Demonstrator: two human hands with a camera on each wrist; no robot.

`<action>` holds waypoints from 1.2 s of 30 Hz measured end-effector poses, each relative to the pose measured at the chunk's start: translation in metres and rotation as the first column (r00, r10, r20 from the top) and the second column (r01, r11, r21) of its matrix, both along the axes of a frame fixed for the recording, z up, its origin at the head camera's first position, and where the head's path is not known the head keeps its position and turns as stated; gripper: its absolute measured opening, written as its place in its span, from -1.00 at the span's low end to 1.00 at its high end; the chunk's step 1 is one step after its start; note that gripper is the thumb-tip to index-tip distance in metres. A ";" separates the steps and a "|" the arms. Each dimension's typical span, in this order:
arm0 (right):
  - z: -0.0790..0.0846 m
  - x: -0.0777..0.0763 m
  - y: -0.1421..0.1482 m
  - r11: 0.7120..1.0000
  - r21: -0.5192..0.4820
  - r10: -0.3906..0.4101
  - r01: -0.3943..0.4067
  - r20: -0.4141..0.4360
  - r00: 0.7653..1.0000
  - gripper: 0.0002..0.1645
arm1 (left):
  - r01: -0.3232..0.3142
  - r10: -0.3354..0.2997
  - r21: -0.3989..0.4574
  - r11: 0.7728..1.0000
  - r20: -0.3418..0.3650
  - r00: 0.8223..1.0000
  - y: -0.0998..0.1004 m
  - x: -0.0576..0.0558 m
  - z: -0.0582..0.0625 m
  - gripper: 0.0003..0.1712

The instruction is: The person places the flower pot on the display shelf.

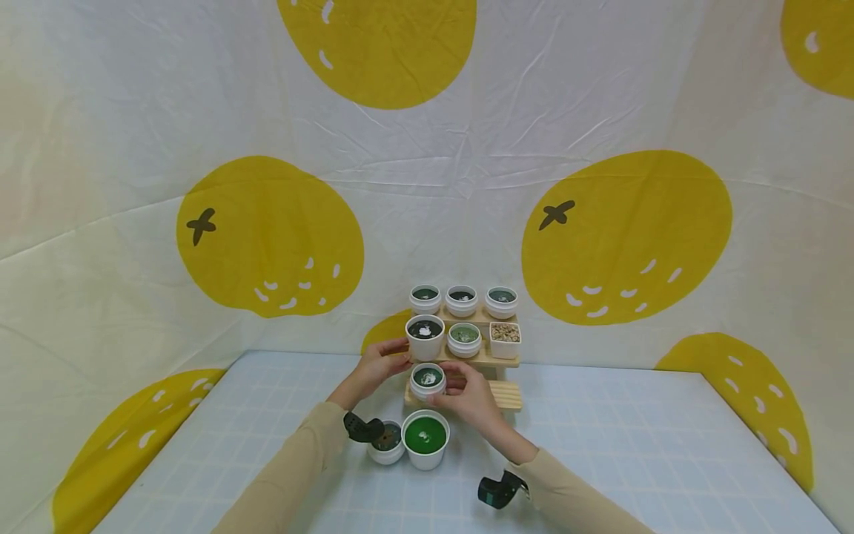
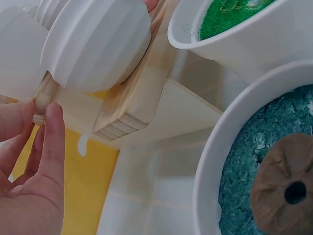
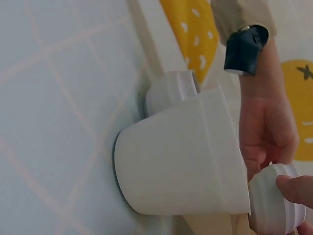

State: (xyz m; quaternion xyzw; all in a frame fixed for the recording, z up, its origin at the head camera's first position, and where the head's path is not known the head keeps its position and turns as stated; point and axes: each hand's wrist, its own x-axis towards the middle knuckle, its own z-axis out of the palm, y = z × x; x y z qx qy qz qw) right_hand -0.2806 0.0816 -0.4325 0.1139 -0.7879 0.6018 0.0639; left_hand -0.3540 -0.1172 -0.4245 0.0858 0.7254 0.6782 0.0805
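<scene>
At the left end of a tiered wooden stand (image 1: 508,397), my left hand (image 1: 376,368) pinches the end of the middle plank between thumb and fingers; the left wrist view shows this grip (image 2: 44,105) closely. My right hand (image 1: 470,393) holds a small ribbed white pot (image 1: 428,380) with a dark green filling, thumb at its near side and fingers behind. This pot is at the left end of the lowest plank. In the right wrist view, my thumb (image 3: 297,188) presses the pot's side.
The upper planks hold several white pots, among them a taller cup (image 1: 425,348) and a square pot (image 1: 505,341). In front of the stand are a bright green-filled cup (image 1: 425,456) and a small pot (image 1: 385,454) with a brown ring inside. A patterned cloth (image 1: 467,245) hangs behind.
</scene>
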 end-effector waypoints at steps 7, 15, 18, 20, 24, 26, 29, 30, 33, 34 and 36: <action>0.000 0.000 -0.002 1.000 -0.005 0.023 -0.023 -0.010 1.000 -0.32 | 0.003 -0.003 -0.007 1.000 -0.014 1.000 0.000 0.001 0.000 -0.49; 0.001 0.001 -0.003 1.000 -0.004 0.022 -0.023 -0.033 0.999 -0.33 | 0.026 -0.027 -0.011 1.000 -0.036 0.999 0.000 0.001 0.001 -0.48; 0.000 0.000 -0.004 1.000 0.009 0.016 -0.016 -0.041 0.999 -0.34 | 0.028 -0.028 -0.012 1.000 -0.042 0.999 -0.001 0.001 0.000 -0.48; 0.000 0.000 -0.003 1.000 0.021 0.015 -0.014 -0.042 0.999 -0.34 | 0.025 -0.025 -0.009 1.000 -0.041 0.999 -0.001 0.001 0.000 -0.49; -0.001 0.000 -0.002 0.998 0.052 0.021 -0.019 -0.037 0.999 -0.35 | 0.008 -0.009 -0.014 1.000 -0.023 1.000 0.000 0.000 0.000 -0.49; -0.001 0.002 -0.001 0.998 0.056 0.026 -0.024 -0.036 0.999 -0.35 | 0.003 -0.003 -0.019 1.000 -0.019 1.000 0.000 0.001 0.000 -0.49; -0.001 0.006 0.001 0.998 0.053 0.018 -0.015 -0.042 0.999 -0.33 | 0.001 -0.001 -0.014 1.000 -0.019 1.000 0.000 0.001 0.000 -0.49; -0.001 0.007 0.001 0.999 0.048 0.011 -0.009 -0.046 0.999 -0.33 | 0.003 -0.003 -0.011 1.000 -0.023 1.000 0.000 0.001 0.000 -0.49; -0.003 0.011 0.003 0.999 0.044 -0.016 0.019 -0.052 0.998 -0.34 | 0.008 -0.008 0.003 1.000 -0.027 1.000 0.000 0.001 -0.001 -0.48; -0.004 0.012 0.004 0.999 0.043 -0.025 0.028 -0.052 0.998 -0.34 | 0.010 -0.010 0.004 1.000 -0.034 0.999 0.000 0.000 -0.001 -0.48; -0.006 0.015 0.006 0.998 0.039 -0.040 0.042 -0.052 0.998 -0.36 | 0.009 -0.009 0.005 1.000 -0.032 0.999 0.000 0.000 -0.002 -0.48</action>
